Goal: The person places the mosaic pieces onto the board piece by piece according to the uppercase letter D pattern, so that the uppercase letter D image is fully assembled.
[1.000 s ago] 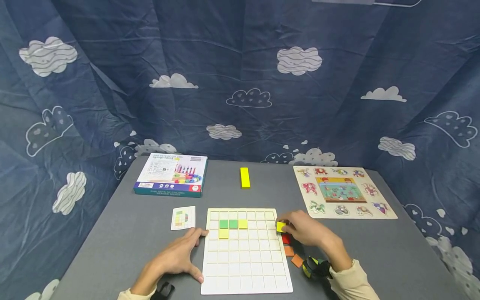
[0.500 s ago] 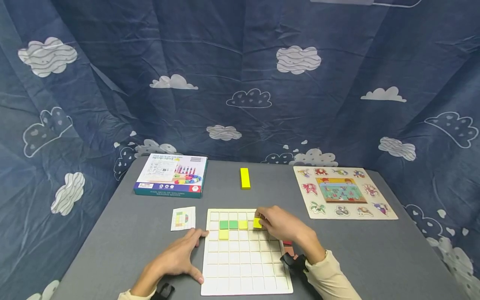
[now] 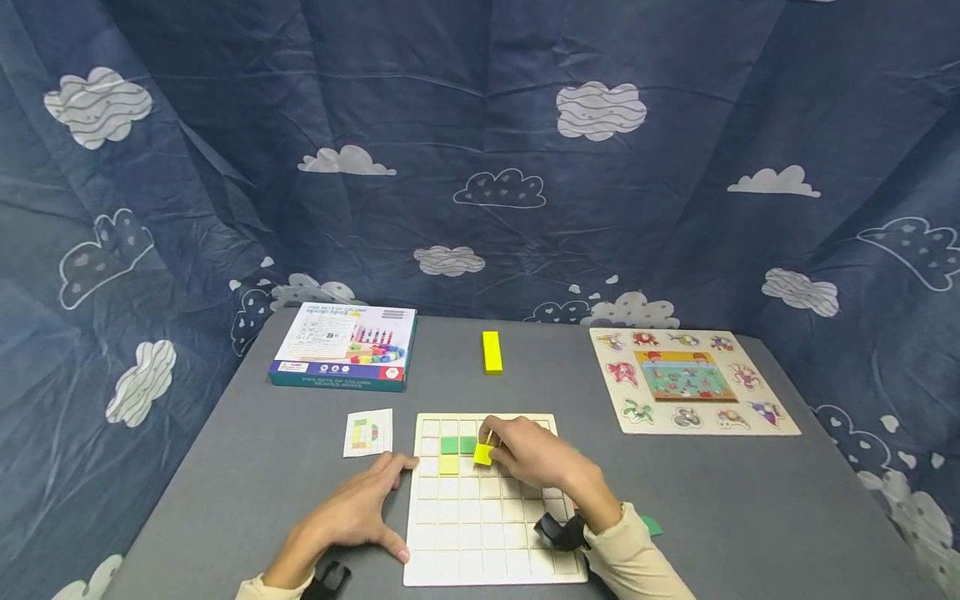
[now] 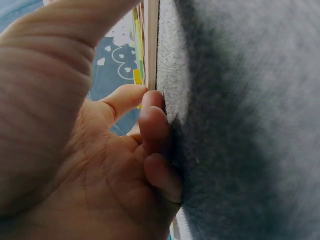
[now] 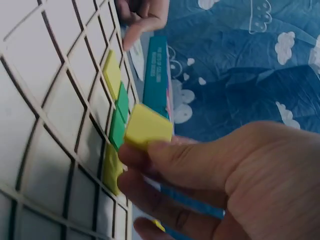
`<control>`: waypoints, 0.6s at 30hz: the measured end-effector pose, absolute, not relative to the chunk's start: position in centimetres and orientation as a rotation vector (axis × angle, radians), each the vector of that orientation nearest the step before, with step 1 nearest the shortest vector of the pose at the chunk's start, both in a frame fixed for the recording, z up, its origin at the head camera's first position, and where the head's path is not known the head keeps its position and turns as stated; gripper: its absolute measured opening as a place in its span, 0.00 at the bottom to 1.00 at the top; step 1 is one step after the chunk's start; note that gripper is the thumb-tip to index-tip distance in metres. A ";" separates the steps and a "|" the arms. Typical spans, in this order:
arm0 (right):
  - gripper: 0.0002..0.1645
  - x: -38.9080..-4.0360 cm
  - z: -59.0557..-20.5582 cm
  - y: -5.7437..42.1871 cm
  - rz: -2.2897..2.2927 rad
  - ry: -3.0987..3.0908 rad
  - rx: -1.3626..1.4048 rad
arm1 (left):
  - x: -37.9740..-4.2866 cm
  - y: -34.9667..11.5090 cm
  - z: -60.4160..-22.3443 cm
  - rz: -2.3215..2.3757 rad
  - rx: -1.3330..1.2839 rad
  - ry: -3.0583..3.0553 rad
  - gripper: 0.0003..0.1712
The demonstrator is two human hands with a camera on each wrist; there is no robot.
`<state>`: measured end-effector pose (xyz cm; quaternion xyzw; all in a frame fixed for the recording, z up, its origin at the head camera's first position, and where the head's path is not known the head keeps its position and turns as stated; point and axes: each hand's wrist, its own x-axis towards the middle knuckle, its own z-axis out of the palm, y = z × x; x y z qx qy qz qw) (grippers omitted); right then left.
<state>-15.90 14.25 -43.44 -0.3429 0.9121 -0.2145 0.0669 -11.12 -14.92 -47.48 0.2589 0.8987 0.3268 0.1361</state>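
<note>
A yellow square tile (image 5: 148, 126) is pinched between the thumb and fingers of my right hand (image 3: 534, 452), held just above the upper part of a white grid board (image 3: 491, 533). Two green tiles (image 3: 449, 446) and a yellow tile (image 3: 448, 465) lie in the board's cells, left of the held tile. Another yellow tile (image 5: 111, 170) sits in the board beneath my right fingers in the right wrist view. My left hand (image 3: 358, 510) rests at the board's left edge, thumb and fingers spread and touching it.
A small pattern card (image 3: 368, 433) lies left of the board. Behind stand a boxed set (image 3: 341, 346) and a yellow block (image 3: 492, 352). A picture puzzle board (image 3: 690, 382) lies at the back right. A green piece (image 3: 651, 526) shows beside the right sleeve.
My right hand has carried the yellow tile leftward from the board's right edge to over the upper middle cells. The left hand stays at the left edge.
</note>
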 end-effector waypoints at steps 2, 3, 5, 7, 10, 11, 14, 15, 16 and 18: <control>0.06 -15.8 -43.5 13.9 -0.642 2.769 -1.014 | -11.1 -14.9 -47.5 0.947 0.750 2.602 0.65; 0.05 -15.7 -43.5 13.8 -0.640 2.778 -0.996 | -11.1 -15.0 -47.5 0.948 0.749 2.600 0.66; 0.05 -15.6 -43.6 13.5 -0.641 2.792 -0.963 | -11.1 -15.0 -47.5 0.947 0.748 2.597 0.66; 0.05 -15.4 -43.6 13.1 -0.665 2.784 -0.937 | -11.1 -15.0 -47.5 0.949 0.744 2.595 0.66; 0.05 -15.2 -43.8 12.4 -0.725 2.743 -0.919 | -11.2 -15.0 -47.6 0.946 0.742 2.598 0.65; 0.05 -15.1 -43.8 12.2 -0.743 2.727 -0.916 | -11.3 -15.0 -47.6 0.946 0.740 2.599 0.65; 0.05 -14.8 -44.1 11.6 -0.789 2.688 -0.928 | -11.3 -15.0 -47.7 0.948 0.740 2.599 0.65; 0.05 -14.7 -44.3 11.4 -0.796 2.685 -0.929 | -11.3 -15.0 -47.7 0.948 0.741 2.598 0.65; 0.05 -14.6 -44.4 11.2 -0.807 2.678 -0.925 | -11.3 -15.1 -47.7 0.948 0.740 2.595 0.65; 0.04 -14.4 -44.6 10.9 -0.818 2.676 -0.922 | -11.2 -15.1 -47.7 0.944 0.743 2.595 0.65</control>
